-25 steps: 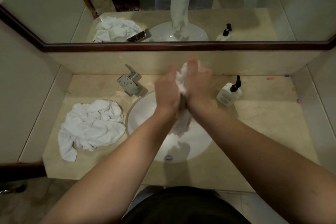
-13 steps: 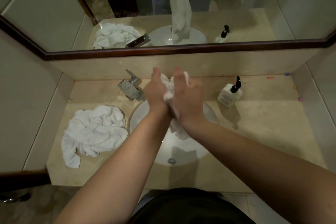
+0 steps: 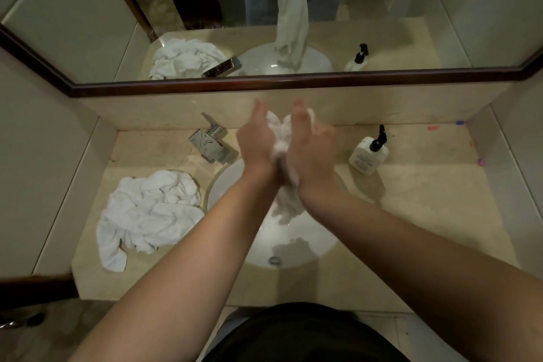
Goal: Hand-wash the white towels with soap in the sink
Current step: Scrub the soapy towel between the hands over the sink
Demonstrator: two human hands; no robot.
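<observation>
Both hands met at the centre of the frame, above the back of the sink. The left hand (image 3: 256,138) and the right hand (image 3: 308,144) were pressed palm to palm with the fingers mostly straight and pointing away from the person, and a white towel (image 3: 280,138) was sandwiched between them. Its bunched top poked out past the fingertips, and its tail hung down below the wrists toward the sink (image 3: 293,244) (the mirror (image 3: 293,79) across the top of the frame showed the same long strip dangling over the bowl).

The towel looked wet, limp and twisted into a rope, with a pale foamy patch near the heels of the hands. Whether that was lather or just blur could not be told.

The likely trouble was the grip. Flat, soapy palms hold cloth by pressure alone, so the towel could slip out and drop into the bowl, or swing and drip on the counter (image 3: 426,200). The tail also seemed to be getting no scrubbing.

At lower left a heap of towels (image 3: 152,211) lay on the counter, apparently still waiting. The tap (image 3: 211,144) stood left of the hands and the soap bottle (image 3: 368,153) to the right.
</observation>
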